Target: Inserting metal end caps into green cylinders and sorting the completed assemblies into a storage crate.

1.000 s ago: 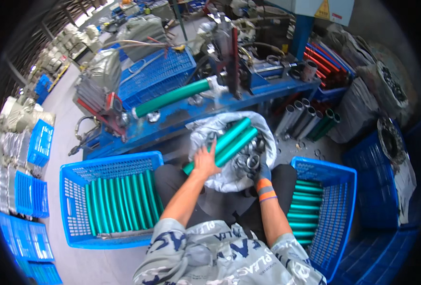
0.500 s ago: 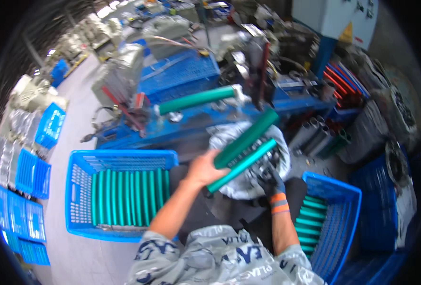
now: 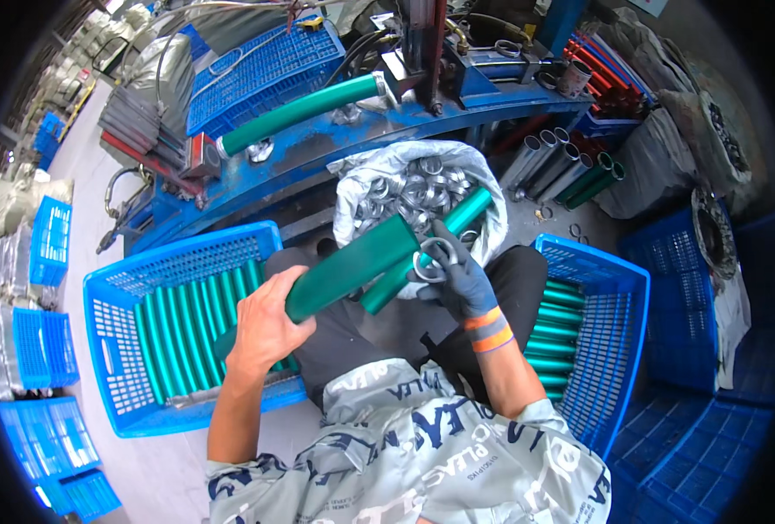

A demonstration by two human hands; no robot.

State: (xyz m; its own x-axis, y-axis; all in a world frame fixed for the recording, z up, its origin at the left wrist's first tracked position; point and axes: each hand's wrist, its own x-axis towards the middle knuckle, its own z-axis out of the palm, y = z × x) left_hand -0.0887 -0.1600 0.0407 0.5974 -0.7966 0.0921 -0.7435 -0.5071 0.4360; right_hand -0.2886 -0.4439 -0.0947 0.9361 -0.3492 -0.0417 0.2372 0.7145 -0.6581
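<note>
My left hand is wrapped round a thick green tube, which slants up to the right over my lap. In my right hand, which wears a dark glove with an orange-striped cuff, is a silver metal ring, close to the tube's far end. A second, thinner-looking green tube passes behind my right hand, its upper end over a white sack; whether my right hand also touches it I cannot tell. Loose metal rings fill the sack between my knees.
A blue crate of green tubes stands on my left, another blue crate of them on my right. Ahead is a blue workbench with a green tube lying on it. Silver and green tubes stand beyond the sack.
My left hand has moved left and down with the thick tube, apart from the thinner one. My right hand has come up from the sack with a ring. The view has tilted downward.
</note>
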